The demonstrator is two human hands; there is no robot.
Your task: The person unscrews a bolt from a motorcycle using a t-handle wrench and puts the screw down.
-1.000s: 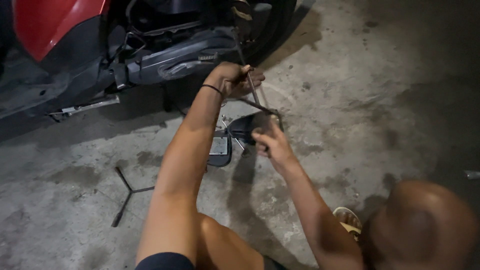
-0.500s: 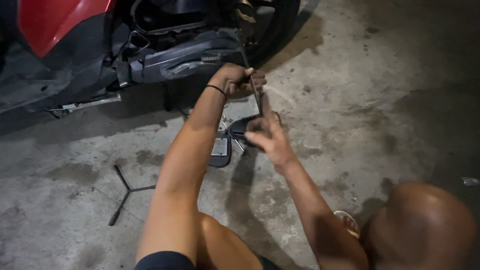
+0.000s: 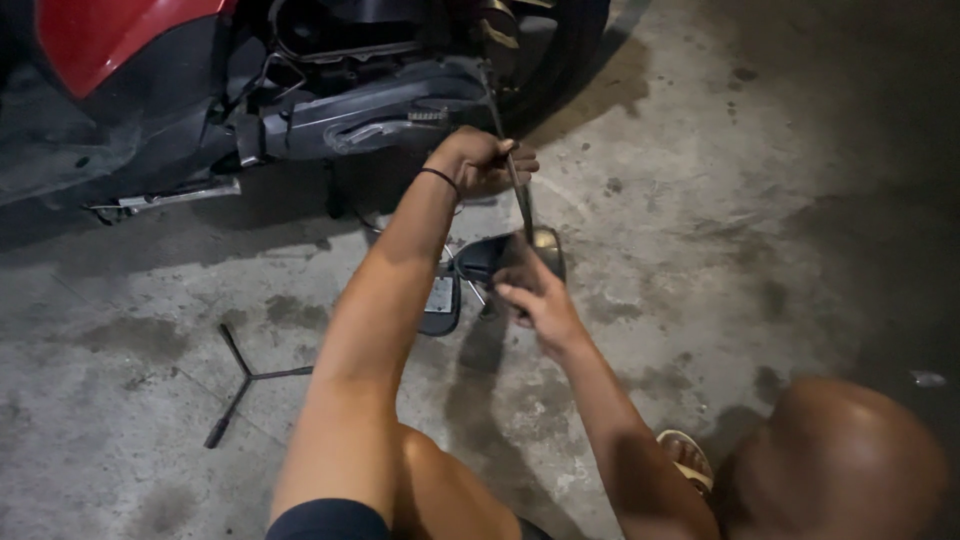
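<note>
A thin metal rod [image 3: 518, 195] is clenched near its upper part in the left hand [image 3: 478, 160], whose fist is closed just below the scooter's dark engine casing [image 3: 370, 110]. Lower on the same rod, the right hand [image 3: 535, 300] is pinched around it with thumb and fingers. Immediately behind that lower grip a black rear-view mirror [image 3: 500, 258] lies on the concrete floor [image 3: 700, 250]. Well away from both grips, beyond the left forearm, a Y-shaped socket wrench [image 3: 245, 385] lies flat.

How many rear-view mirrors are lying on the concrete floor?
2: one mirror beside the left forearm, another mirror just ahead of the right hand. More may be hidden behind the arms.
</note>
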